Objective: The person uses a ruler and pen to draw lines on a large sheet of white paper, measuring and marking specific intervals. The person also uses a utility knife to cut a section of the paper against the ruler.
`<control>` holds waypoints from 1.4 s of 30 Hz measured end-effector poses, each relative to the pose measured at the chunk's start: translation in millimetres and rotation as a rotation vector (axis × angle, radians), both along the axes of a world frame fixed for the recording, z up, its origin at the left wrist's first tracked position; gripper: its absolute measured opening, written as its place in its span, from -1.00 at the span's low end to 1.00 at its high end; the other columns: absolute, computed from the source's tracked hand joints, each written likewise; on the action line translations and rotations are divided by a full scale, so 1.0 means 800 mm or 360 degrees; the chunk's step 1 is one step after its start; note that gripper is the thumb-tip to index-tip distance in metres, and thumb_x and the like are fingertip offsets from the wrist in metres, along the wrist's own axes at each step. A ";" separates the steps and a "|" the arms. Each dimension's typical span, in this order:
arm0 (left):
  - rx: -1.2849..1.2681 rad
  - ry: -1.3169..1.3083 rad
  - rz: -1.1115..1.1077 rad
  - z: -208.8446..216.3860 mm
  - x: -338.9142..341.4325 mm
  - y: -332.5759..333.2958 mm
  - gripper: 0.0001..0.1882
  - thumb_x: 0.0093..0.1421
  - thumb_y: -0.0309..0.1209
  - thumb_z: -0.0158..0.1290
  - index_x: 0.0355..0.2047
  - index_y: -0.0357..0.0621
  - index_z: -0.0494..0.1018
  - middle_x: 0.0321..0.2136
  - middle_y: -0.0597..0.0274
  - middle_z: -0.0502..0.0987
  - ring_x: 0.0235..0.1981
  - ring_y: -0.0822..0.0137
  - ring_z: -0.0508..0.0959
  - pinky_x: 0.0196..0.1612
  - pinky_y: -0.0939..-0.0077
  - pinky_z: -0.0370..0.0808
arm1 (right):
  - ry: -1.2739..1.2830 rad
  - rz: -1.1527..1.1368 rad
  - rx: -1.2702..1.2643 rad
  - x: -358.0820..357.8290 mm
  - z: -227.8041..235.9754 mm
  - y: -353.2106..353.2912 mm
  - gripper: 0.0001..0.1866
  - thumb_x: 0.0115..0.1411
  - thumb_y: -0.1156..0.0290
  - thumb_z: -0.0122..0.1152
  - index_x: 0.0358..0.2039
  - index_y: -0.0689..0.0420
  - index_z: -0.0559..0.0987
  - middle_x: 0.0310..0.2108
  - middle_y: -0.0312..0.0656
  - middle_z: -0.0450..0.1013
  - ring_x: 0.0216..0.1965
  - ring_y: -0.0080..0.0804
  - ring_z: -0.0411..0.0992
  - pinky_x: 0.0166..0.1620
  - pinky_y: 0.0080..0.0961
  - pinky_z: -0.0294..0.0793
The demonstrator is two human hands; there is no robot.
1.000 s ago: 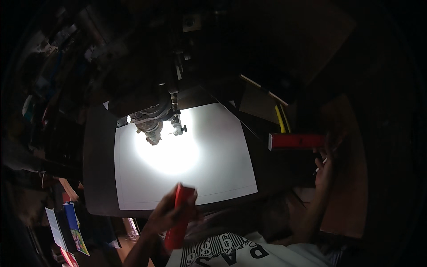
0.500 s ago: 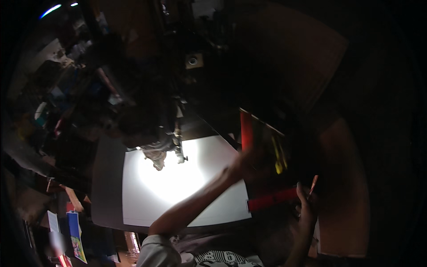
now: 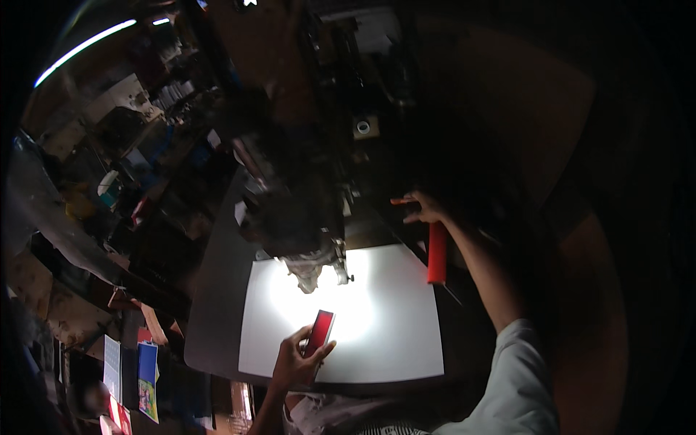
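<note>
My left hand is closed around a flat red strip, thumb on one side and fingers on the other, held up over the brightly lit white sheet. Farther off, my right hand reaches out beyond the sheet's right corner, with a thin orange stick between its fingers. A second red strip lies just below that hand, beside my forearm. Above the sheet hangs a dark machine head, which looks like a sewing machine's, its lamp glare blurring the lower parts.
The dark tabletop surrounds the white sheet. A small square piece with a pale ring sits behind the machine. Cluttered shelves and goods fill the left, with a blue printed booklet low down. The right side is too dark to make out.
My left hand has come back from the right to the sheet, now with a red strip. My right hand has moved forward and left, carrying the orange stick. The view has shifted.
</note>
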State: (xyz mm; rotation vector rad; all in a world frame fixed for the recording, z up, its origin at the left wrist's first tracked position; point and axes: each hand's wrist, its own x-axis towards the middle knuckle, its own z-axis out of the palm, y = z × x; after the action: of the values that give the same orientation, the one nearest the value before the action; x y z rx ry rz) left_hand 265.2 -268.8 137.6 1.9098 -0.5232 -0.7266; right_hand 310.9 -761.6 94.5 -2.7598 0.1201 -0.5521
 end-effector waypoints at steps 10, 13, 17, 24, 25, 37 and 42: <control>-0.0311 0.0253 0.0317 -0.032 -0.006 0.043 -0.47 0.24 -0.38 0.30 0.16 -0.37 0.47 -0.40 0.30 0.58 -0.47 0.54 0.55 -0.37 0.60 0.54 | 0.0689 0.0333 0.0023 0.118 -0.001 0.000 -0.50 -0.22 0.19 0.73 -0.48 0.07 0.49 -0.53 -0.29 0.44 -0.42 -0.42 0.44 -0.33 -0.38 0.40; -0.0263 0.0257 0.0299 -0.024 -0.003 0.035 -0.48 0.24 -0.39 0.30 0.16 -0.37 0.47 -0.41 0.28 0.58 -0.47 0.55 0.55 -0.38 0.60 0.54 | 0.0397 0.0305 -0.0012 0.117 0.008 0.020 -0.72 0.12 0.28 0.48 -0.36 0.11 0.52 -0.42 -0.22 0.46 -0.33 -0.35 0.47 -0.19 -0.34 0.46; -0.0257 0.0317 0.0293 -0.030 0.000 0.035 -0.46 0.23 -0.37 0.31 0.15 -0.38 0.46 -0.42 0.27 0.58 -0.47 0.54 0.56 -0.38 0.59 0.55 | -0.0243 0.0167 -0.0880 0.094 -0.001 0.045 -0.79 0.42 0.32 0.06 0.00 0.07 0.50 -0.06 -0.15 0.38 -0.02 -0.25 0.44 0.09 -0.29 0.52; -0.0309 0.0310 0.0269 -0.032 -0.005 0.024 -0.48 0.25 -0.38 0.29 0.13 -0.41 0.45 -0.40 0.26 0.58 -0.46 0.50 0.58 -0.35 0.56 0.58 | -0.0290 0.0427 -0.0103 0.098 -0.058 0.022 -0.61 0.44 0.22 -0.01 0.23 -0.09 0.45 0.06 -0.16 0.42 0.16 -0.16 0.42 0.27 -0.20 0.43; -0.0273 0.0329 0.0254 -0.031 -0.003 0.023 -0.47 0.26 -0.39 0.29 0.15 -0.41 0.43 -0.40 0.25 0.57 -0.45 0.50 0.58 -0.34 0.56 0.58 | -0.0411 0.0344 -0.0719 0.094 -0.050 0.029 -0.61 0.41 0.20 0.02 0.22 -0.14 0.50 0.09 -0.16 0.44 0.18 -0.13 0.43 0.27 -0.19 0.43; -0.0073 -0.1675 0.0925 -0.014 0.172 0.049 -0.60 0.07 -0.45 0.34 -0.11 -0.28 0.46 -0.29 -0.02 0.54 -0.28 0.07 0.60 -0.20 0.27 0.56 | -0.0135 0.0107 0.0290 0.113 -0.009 0.099 -0.65 0.35 0.11 0.25 -0.04 0.09 0.62 -0.17 -0.19 0.55 -0.12 -0.36 0.50 -0.01 -0.36 0.48; 0.0115 -0.1356 0.0143 0.008 0.249 0.048 -0.46 0.07 -0.30 0.38 0.01 -0.23 0.46 -0.15 -0.09 0.57 -0.12 -0.12 0.61 -0.09 0.12 0.56 | -0.0055 0.0159 0.0201 0.089 -0.005 0.073 -0.65 0.31 0.11 0.31 -0.09 0.13 0.62 -0.24 -0.24 0.52 -0.23 -0.45 0.46 -0.14 -0.42 0.45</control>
State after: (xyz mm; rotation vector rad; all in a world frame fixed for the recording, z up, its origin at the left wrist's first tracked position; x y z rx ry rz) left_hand 464.8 -230.1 143.7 2.2490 -0.9224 0.1732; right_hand 381.9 -703.2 90.7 -2.6161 0.0086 -0.5456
